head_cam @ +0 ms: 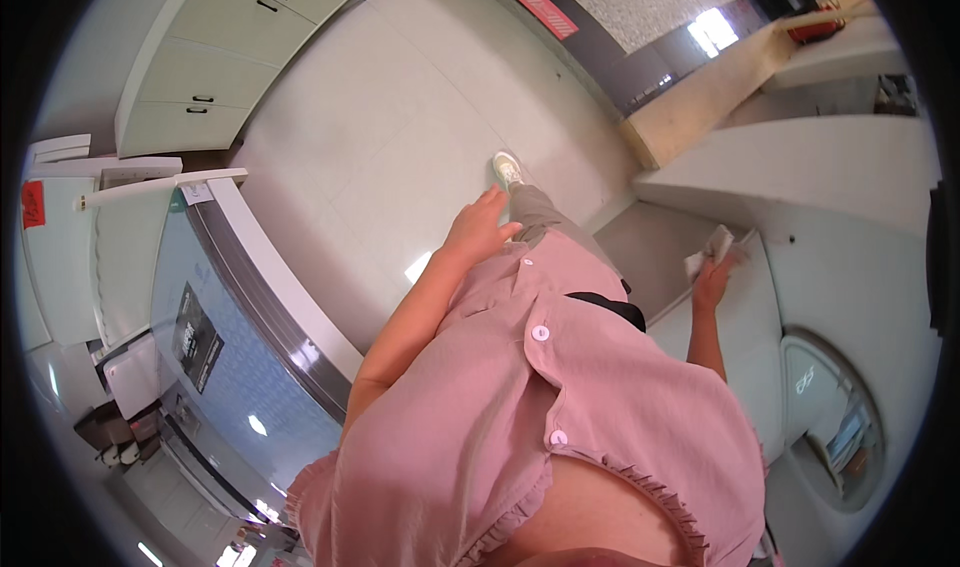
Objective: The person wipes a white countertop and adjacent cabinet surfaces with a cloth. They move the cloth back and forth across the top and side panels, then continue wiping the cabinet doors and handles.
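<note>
My left hand (478, 227) hangs in front of my pink buttoned top (517, 327), with its thumb apart from the fingers and nothing in it. Out to the right, my right hand (711, 285) grips a crumpled whitish cloth or tissue (718, 246); the fingertips are blurred. That hand is above the edge of a pale panel (739, 315), beside a grey recessed surface (660, 248). Whether the cloth touches the panel I cannot tell. One light-coloured shoe (507, 168) is on the floor ahead.
Pale floor tiles (405, 109) stretch ahead to a dark threshold with a red sign (544, 10). A cabinet with black handles (217, 64) stands upper left. A blue-topped unit with a metal edge (240, 282) is at left. White counter (832, 162) and rounded mirror-like opening (832, 417) are at right.
</note>
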Action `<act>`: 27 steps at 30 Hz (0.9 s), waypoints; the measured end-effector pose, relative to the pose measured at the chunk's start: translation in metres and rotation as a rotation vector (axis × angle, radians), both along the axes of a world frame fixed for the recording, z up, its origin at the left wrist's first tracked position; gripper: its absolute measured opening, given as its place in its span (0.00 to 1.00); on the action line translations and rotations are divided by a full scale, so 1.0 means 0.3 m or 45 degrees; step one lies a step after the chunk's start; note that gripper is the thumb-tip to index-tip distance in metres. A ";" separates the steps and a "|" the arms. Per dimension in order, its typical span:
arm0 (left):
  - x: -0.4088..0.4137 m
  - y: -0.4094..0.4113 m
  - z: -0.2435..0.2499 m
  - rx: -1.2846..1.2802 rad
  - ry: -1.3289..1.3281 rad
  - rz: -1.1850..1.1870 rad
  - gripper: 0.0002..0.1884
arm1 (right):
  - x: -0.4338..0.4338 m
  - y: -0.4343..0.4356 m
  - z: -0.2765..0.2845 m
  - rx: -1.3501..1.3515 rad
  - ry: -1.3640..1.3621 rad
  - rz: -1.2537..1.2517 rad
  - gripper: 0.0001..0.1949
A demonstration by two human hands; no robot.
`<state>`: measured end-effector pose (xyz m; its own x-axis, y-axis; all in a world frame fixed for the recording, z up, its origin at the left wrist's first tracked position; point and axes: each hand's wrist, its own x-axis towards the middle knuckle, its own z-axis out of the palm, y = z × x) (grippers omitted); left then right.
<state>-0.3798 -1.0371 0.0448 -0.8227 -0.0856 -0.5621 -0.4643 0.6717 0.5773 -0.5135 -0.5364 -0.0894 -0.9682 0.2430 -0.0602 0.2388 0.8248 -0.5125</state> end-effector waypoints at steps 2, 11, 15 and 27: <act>-0.061 -0.078 -0.008 -0.031 0.024 0.034 0.35 | -0.062 -0.213 0.068 -0.590 -0.237 -0.041 0.22; -0.403 -0.358 0.040 0.362 0.236 0.530 0.37 | -0.508 -1.174 0.482 -2.171 -1.020 -0.032 0.20; -0.470 -0.415 0.103 0.994 0.323 1.051 0.51 | -0.568 -1.451 0.582 -2.547 -1.431 0.206 0.21; -0.577 -0.807 0.188 1.332 0.390 1.427 0.24 | -0.663 -1.919 0.575 -2.061 -1.409 0.217 0.22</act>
<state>-0.5530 -1.2790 0.1012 -0.6991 -0.4032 -0.5905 -0.2159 -0.6683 0.7119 -0.7124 -1.1120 0.0832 -0.3598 -0.7275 -0.5842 0.9112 -0.1393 -0.3878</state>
